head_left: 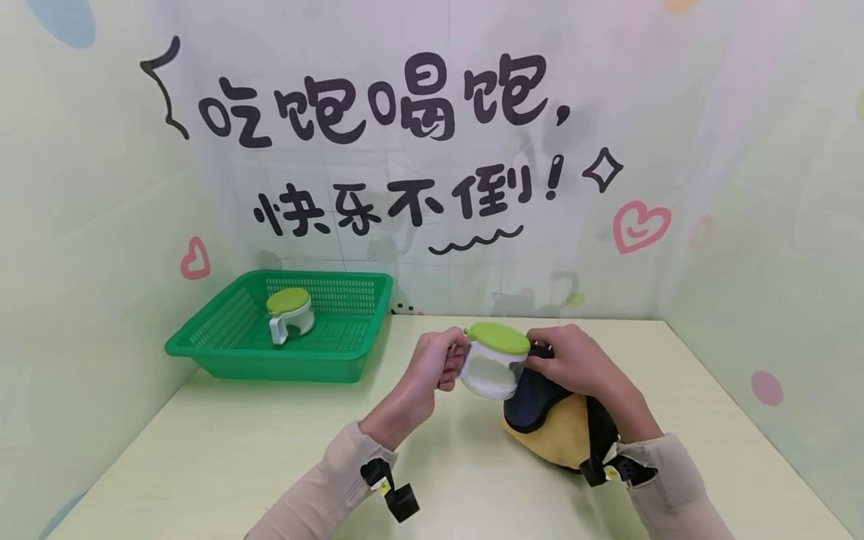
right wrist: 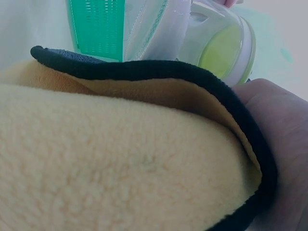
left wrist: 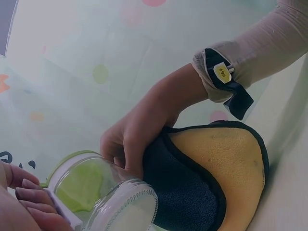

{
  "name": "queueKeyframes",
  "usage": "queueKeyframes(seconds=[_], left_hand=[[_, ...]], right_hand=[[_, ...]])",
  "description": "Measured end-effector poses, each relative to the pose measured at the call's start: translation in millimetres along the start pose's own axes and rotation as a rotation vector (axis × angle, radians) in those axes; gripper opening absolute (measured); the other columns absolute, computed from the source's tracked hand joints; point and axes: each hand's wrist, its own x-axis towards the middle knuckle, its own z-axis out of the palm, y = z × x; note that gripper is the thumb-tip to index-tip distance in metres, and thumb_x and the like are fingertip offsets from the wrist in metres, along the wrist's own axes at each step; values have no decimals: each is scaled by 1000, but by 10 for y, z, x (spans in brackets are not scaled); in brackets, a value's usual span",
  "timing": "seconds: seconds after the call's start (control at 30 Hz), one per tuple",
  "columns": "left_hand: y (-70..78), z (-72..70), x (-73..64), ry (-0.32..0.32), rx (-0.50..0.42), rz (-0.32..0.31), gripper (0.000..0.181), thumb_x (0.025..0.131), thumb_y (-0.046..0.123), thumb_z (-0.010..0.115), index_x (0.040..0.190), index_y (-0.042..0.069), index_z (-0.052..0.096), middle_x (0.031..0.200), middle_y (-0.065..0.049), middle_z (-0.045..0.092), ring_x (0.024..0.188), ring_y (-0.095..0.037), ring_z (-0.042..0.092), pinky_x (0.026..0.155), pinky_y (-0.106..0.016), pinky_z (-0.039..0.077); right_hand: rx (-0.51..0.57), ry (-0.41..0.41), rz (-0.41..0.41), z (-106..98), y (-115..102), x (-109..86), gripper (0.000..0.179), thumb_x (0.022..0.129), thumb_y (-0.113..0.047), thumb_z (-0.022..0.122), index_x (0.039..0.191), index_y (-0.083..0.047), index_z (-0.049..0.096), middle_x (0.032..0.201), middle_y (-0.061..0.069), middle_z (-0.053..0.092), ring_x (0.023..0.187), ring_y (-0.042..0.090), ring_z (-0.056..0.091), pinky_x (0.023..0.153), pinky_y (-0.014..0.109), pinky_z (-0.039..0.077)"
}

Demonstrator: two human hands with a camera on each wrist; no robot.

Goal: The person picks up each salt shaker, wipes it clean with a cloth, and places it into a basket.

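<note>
My left hand [head_left: 435,361] grips the white handle of a clear jar [head_left: 491,375] with a light green lid [head_left: 499,337], holding it tilted above the table. In my right hand [head_left: 574,358] is a plush cloth [head_left: 563,431], yellow on one face and dark navy on the other with a dark border. The fingers of that hand pinch the cloth right beside the jar's side. From the left wrist view, the cloth [left wrist: 216,159] hangs folded below the right hand [left wrist: 139,130]. Part of the right fingers is hidden behind the jar in that view.
A green plastic basket [head_left: 283,365] with perforated walls stands at the back left of the table [head_left: 270,450]. Inside it sits a second jar [head_left: 297,321] with a green lid and white handle. Printed sheets [head_left: 405,277] wall the table at the back and both sides.
</note>
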Motion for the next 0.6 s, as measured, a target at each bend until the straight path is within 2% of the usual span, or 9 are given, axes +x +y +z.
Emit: queueKeyframes(seconds=[0.6], left_hand=[[-2,-10,-37,4,20,-4,30,87,21,54,63,15,38,58,5,31,52,-11,24,50,-23,21]], right_hand=[[-10,6,-6,58,-9,3,20,91,-18,75,80,-20,58,63,-9,38,57,8,35,58,24,29]])
